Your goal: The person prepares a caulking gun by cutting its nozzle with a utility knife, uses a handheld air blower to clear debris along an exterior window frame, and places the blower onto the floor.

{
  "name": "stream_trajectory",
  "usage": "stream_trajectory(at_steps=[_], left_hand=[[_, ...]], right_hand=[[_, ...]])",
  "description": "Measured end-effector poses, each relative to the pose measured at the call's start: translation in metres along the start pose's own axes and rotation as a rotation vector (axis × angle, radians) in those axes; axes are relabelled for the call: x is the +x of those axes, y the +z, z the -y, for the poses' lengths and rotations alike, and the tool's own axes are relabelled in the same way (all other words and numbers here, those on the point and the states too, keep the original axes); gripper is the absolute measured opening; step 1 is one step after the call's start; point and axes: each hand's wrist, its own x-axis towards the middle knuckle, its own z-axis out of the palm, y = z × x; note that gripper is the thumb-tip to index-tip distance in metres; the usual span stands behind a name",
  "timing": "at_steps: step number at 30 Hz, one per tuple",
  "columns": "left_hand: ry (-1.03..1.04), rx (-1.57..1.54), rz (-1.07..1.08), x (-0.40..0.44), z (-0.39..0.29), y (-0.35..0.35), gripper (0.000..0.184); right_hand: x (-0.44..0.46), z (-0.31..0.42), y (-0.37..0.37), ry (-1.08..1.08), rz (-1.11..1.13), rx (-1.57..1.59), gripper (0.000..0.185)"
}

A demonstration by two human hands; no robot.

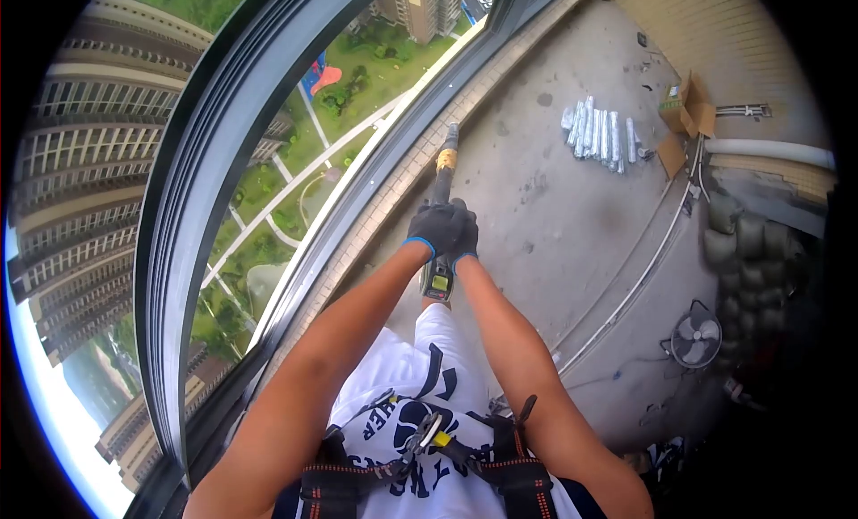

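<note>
Both my hands wear dark gloves with blue cuffs and are wrapped round a cordless power tool [444,175], one beside the other. My left hand [433,227] is on the left side of its body, and my right hand [464,228] closes on it from the right. The tool's yellow-banded nose points away from me, its tip near the tiled ledge [407,166] below the window frame. A battery with a greenish panel [438,284] shows below my hands. My fingers partly hide the tool's body.
Silver-wrapped bars [601,136] lie on the concrete floor, with an open cardboard box [686,112] near the wall. A fan [695,336] stands at the right by stacked sacks [746,269]. Cables and a pipe run along the floor. Left, the open window [170,251] overlooks a long drop.
</note>
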Motion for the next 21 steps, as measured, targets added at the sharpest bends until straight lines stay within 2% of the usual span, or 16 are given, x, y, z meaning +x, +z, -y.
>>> stream_trajectory(at_steps=[2,3,5,8,9,10,12,13,15,17,18,21], left_hand=[[-0.189,-0.199,-0.131,-0.002,-0.014,0.0,0.054],[-0.236,-0.244,-0.129,-0.002,-0.018,-0.002,0.056],[-0.29,-0.389,-0.098,0.0,-0.025,-0.008,0.059],[-0.302,-0.549,-0.056,0.019,-0.024,-0.013,0.061],[-0.313,-0.612,-0.04,0.028,-0.019,-0.009,0.062],[-0.309,-0.613,-0.041,0.037,-0.013,-0.006,0.062],[-0.134,-0.629,-0.007,0.047,-0.009,-0.006,0.066],[-0.131,-0.631,-0.008,0.049,-0.008,-0.003,0.066],[-0.232,-0.556,-0.133,0.039,-0.026,-0.019,0.045],[-0.219,-0.644,-0.194,0.039,-0.028,-0.018,0.047],[-0.208,-0.732,-0.251,0.04,-0.027,-0.015,0.048],[-0.179,-0.848,-0.247,0.055,-0.019,-0.014,0.047]], right_hand=[[0.004,0.01,0.0,-0.052,-0.066,-0.256,0.014],[0.005,0.015,0.001,-0.068,-0.09,-0.341,0.015],[0.008,0.027,0.002,-0.249,-0.2,-1.241,0.018],[0.016,0.044,0.005,-0.388,-0.255,-1.21,0.015],[0.018,0.047,0.007,-0.39,-0.258,-1.212,0.015],[0.02,0.05,0.009,-0.327,-0.264,-1.072,0.016],[0.018,0.061,0.014,-0.266,-0.268,-0.936,0.017],[0.017,0.068,0.015,-0.283,-0.276,-0.963,0.017],[0.028,0.067,0.01,-0.304,-0.282,-0.99,0.017],[0.046,0.064,0.009,-0.35,-0.262,-1.263,0.018],[0.048,0.067,0.01,-0.352,-0.265,-1.263,0.018],[0.064,0.066,0.004,-0.383,-0.327,-1.288,0.016]])
